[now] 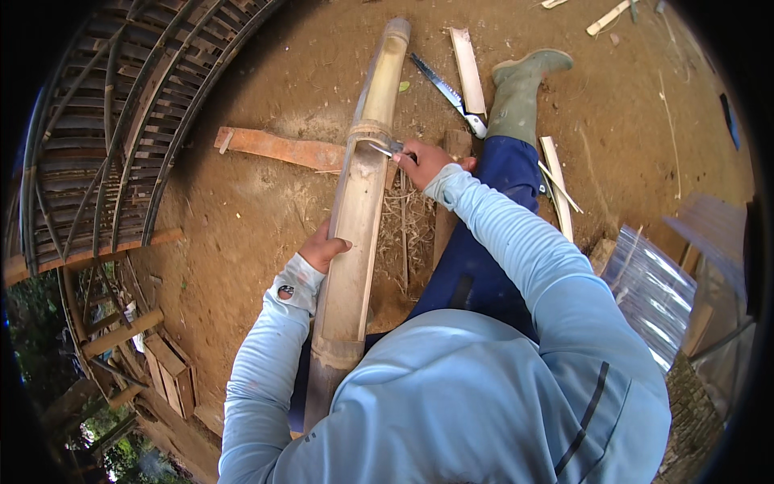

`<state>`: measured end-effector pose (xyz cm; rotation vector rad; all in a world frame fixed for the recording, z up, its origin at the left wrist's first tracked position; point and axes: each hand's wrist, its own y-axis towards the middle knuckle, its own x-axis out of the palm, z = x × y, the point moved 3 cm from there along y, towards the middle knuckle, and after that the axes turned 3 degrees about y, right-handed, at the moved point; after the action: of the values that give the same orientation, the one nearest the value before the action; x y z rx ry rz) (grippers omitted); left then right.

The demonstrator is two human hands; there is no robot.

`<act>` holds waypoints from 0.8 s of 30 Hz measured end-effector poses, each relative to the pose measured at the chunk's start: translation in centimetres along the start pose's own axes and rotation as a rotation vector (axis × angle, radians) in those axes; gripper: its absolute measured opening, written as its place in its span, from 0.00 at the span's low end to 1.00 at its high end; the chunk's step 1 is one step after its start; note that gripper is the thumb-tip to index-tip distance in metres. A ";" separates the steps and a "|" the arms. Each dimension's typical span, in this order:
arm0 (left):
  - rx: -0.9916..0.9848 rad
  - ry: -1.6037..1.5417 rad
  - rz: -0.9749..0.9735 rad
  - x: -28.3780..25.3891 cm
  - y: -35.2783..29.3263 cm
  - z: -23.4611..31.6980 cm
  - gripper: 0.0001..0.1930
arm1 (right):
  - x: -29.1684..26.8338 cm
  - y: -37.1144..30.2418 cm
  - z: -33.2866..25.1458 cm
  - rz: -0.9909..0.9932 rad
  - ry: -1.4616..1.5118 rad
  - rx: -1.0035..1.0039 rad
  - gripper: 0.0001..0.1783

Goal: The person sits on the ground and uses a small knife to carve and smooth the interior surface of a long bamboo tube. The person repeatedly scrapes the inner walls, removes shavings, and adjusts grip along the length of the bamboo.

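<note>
A long bamboo pole (359, 210) slants away from my lap, its upper side cut open along one section between two nodes. My left hand (322, 248) is closed round its left edge, with the thumb over the rim of the opening. Near the far node, my right hand (427, 165) grips a knife (380, 149) whose short metal blade reaches into the hollow by the node wall. The knife's handle is mostly hidden by my fingers.
A hand saw (448, 90) lies beyond my right hand, next to a pale split piece of bamboo (467, 71). An orange-brown board (278, 150) lies left of the pole. Slatted bamboo structure (97, 121) stands at far left; clear corrugated sheets (649, 290) are at right.
</note>
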<state>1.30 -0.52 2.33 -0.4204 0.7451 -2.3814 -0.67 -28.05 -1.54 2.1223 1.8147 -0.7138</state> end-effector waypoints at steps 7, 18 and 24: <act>0.004 -0.107 -0.045 0.4 -0.5 0.6 0.40 | 2.0 -3.2 -0.3 0.038 0.147 -0.099 0.21; -0.022 -0.084 -0.041 0.4 -0.7 0.6 0.40 | 0.9 -1.7 -0.5 0.026 0.086 -0.031 0.19; -0.013 -0.148 -0.071 -0.1 -0.6 0.6 0.40 | 0.9 -2.5 -1.7 -0.012 0.063 -0.103 0.18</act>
<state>1.33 -0.27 3.16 -0.6300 0.6883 -2.3814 -2.74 -26.02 -0.27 2.0911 1.8552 -0.5494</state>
